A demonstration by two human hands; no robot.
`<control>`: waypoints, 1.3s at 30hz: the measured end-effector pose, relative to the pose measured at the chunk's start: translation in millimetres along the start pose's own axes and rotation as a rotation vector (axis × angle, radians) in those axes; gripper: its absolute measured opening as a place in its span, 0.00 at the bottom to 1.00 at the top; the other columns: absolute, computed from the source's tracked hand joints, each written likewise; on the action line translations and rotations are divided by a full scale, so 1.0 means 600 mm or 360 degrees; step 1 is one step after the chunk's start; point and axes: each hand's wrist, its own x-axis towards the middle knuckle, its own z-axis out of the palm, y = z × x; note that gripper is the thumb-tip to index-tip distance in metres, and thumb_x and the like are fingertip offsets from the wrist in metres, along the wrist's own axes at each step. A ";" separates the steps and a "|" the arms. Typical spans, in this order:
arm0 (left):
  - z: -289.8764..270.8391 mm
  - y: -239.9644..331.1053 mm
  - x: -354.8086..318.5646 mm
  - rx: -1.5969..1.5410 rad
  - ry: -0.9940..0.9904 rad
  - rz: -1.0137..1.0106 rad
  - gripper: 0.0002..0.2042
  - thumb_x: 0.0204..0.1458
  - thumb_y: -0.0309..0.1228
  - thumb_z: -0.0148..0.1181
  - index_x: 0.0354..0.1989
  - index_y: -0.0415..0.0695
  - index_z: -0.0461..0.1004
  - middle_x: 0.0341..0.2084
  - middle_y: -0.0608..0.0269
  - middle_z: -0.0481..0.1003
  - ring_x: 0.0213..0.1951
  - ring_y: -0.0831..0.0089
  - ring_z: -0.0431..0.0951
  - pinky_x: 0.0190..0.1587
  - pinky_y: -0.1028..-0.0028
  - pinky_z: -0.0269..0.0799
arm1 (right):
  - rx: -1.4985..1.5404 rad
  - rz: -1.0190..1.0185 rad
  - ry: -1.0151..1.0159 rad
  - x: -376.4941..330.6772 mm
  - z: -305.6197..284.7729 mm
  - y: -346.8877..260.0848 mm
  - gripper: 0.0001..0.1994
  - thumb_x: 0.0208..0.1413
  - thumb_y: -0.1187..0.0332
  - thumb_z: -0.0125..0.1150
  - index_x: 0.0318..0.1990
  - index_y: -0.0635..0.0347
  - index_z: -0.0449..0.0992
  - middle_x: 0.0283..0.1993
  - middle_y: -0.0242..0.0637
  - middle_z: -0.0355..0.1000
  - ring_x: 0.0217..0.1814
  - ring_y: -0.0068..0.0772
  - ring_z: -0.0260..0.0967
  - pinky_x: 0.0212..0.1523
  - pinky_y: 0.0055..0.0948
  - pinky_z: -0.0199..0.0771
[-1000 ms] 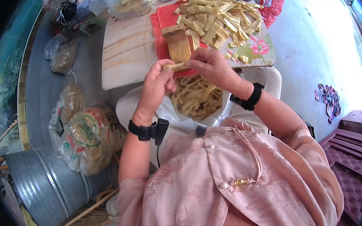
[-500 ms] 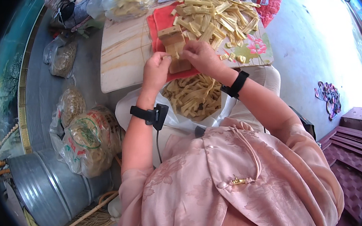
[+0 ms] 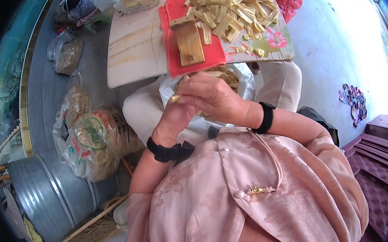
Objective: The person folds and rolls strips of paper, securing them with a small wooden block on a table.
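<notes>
Above a white bag of pale yellow strips [image 3: 229, 76], my two hands meet in front of the table. My right hand [image 3: 215, 95] is closed, its fingertips pinching a short pale yellow piece [image 3: 174, 98]. Under it sits my left hand [image 3: 177, 115], curled around the same piece; its fingers are partly hidden by the right hand. On a red cloth [image 3: 214, 59] at the table's near edge rests a wooden block [image 3: 190, 46] with a raised crosspiece at its far end. A strip lies beside it, at the edge of a large heap of flat yellow strips [image 3: 234, 9].
Several short cut pieces [image 3: 258, 52] lie on the table [image 3: 133, 50] right of the cloth. Filled plastic bags [image 3: 96, 144] stand on the floor at left, near a metal drum [image 3: 47, 196] and a straw broom [image 3: 95, 231]. Maroon panels [image 3: 385, 168] are at lower right.
Both hands have drawn back from the wooden block toward my body and come together, bringing the small yellow piece along. The block's top is now uncovered.
</notes>
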 end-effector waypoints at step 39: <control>0.012 0.052 -0.002 0.0986 0.0347 0.0848 0.07 0.55 0.22 0.51 0.41 0.38 0.70 0.31 0.66 0.74 0.34 0.82 0.73 0.39 0.82 0.69 | 0.0954 0.1125 -0.0217 0.022 -0.059 -0.019 0.10 0.58 0.66 0.53 0.36 0.65 0.74 0.25 0.25 0.67 0.30 0.13 0.63 0.30 0.16 0.66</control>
